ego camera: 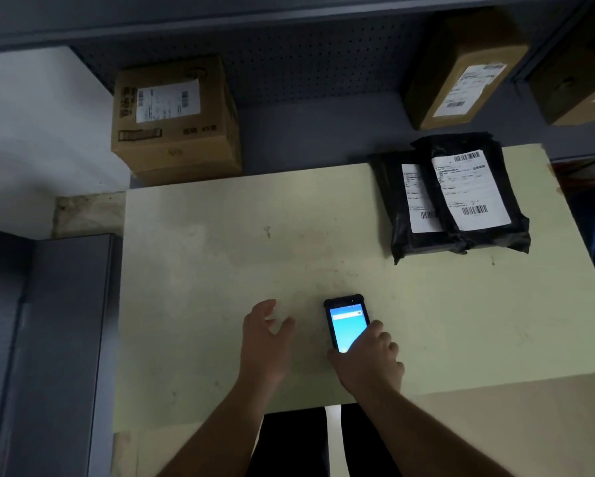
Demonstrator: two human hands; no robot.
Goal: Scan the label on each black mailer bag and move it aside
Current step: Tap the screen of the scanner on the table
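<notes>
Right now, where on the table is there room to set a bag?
The table's left and middle are bare, from the far edge to the left hand. The far right is crowded by two overlapping bags; the right hand holds the scanner.

On the pale yellow-green table, the right hand grips a black handheld scanner with a lit blue screen. At its nine o'clock the left hand hovers, fingers spread. Two overlapping black plastic mailer bags with white labels lie at one o'clock.
</notes>
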